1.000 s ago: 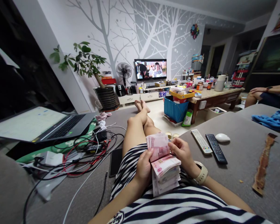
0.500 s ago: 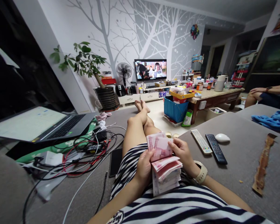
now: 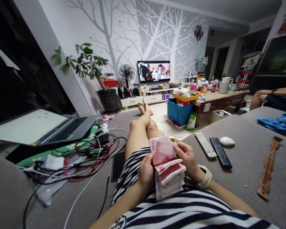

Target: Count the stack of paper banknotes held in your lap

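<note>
A thick, folded stack of pink banknotes (image 3: 170,178) is held above my lap, its lower ends fanned out toward me. My left hand (image 3: 146,171) is closed around the stack's left side, thumb lying on the notes near the fold. At the upper right edge of the raised pink notes (image 3: 163,151), my right hand (image 3: 187,157) pinches a corner between thumb and fingers. A cream watch (image 3: 206,178) is on my right wrist. Part of the left fingers is hidden behind the stack.
On the sofa to the right lie a white remote (image 3: 205,145), a black remote (image 3: 220,152), a white mouse (image 3: 227,141) and a brown strip (image 3: 269,168). Left are a laptop (image 3: 71,127), tangled cables (image 3: 102,146) and a dark phone-like slab (image 3: 118,167). Another person's leg (image 3: 259,97) shows far right.
My right fingers and the raised notes have shifted only slightly. The left thumb has moved up a little along the notes' left edge. The television picture differs.
</note>
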Available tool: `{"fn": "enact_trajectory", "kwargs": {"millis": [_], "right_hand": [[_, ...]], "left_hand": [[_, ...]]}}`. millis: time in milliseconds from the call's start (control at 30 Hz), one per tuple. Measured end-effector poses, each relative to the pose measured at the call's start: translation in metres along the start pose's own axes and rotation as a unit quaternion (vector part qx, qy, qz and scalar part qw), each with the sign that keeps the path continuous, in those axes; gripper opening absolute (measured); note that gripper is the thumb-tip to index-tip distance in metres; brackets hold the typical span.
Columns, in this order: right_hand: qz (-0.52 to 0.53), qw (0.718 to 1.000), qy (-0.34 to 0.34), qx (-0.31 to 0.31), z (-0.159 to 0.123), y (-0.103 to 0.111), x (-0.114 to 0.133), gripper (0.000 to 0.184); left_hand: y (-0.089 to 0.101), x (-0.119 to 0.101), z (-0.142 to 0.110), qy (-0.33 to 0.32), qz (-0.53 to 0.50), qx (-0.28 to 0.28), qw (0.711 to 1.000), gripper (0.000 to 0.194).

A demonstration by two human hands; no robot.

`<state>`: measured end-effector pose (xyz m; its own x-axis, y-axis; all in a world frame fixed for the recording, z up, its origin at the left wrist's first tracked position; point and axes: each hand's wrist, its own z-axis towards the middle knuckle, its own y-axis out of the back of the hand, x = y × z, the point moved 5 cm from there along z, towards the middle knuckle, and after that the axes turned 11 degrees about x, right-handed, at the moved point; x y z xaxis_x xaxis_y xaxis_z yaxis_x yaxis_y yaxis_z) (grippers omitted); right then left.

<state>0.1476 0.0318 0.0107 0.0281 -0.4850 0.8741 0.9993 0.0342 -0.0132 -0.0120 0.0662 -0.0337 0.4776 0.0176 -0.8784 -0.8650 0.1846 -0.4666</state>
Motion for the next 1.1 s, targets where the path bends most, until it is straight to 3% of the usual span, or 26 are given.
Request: {"fn": "enact_trajectory", "kwargs": {"millis": [100, 467, 1100], "right_hand": [[0.001, 1.0, 0.003, -0.004, 0.0, 0.001, -0.001, 0.046], [0.017, 1.0, 0.005, -0.012, 0.001, 0.001, -0.001, 0.039], [0.042, 0.999, -0.005, -0.031, 0.003, -0.003, -0.006, 0.043]], "left_hand": [[-0.001, 0.005, 0.0, 0.042, -0.033, 0.031, 0.998, 0.03], [-0.008, -0.01, -0.008, 0.032, 0.022, 0.026, 0.999, 0.026], [-0.005, -0.003, -0.007, 0.036, 0.009, 0.051, 0.998, 0.029]]}}
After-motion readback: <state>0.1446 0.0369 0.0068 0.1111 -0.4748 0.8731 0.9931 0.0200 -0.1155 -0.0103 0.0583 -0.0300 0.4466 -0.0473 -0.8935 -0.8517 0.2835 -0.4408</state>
